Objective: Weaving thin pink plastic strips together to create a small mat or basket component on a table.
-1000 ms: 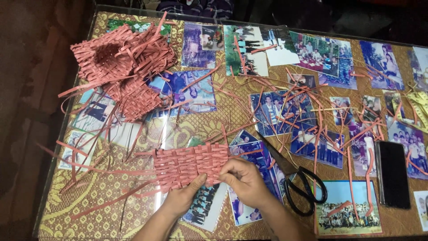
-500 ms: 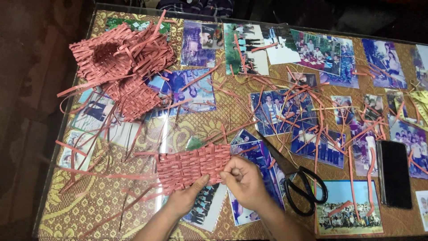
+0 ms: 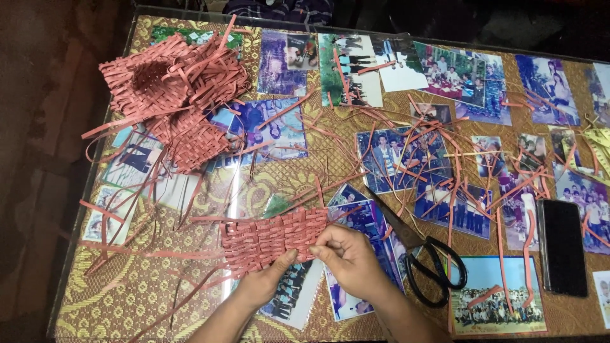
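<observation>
both hands, left hand (image 3: 264, 282) and right hand (image 3: 346, 254), pinch the near edge of a pink woven mat (image 3: 273, 238) lying flat on the bench (image 3: 127, 298) (black scissors (image 3: 432, 270) lie just right), fingers closed on it.

Woven mat (image 3: 272, 239) at table's (image 3: 190, 298) near edge, scissors (image 3: 424, 259) right of it, phone (image 3: 562, 246) farther right, baskets (image 3: 171, 95) behind at left

One screen shows: a dark, blank, rectangular phone (image 3: 562, 246) lying flat on the counter (image 3: 127, 305), well to the right of the right hand (image 3: 346, 255), beyond the black-handled scissors (image 3: 422, 257). No packages, labels or signs.
</observation>
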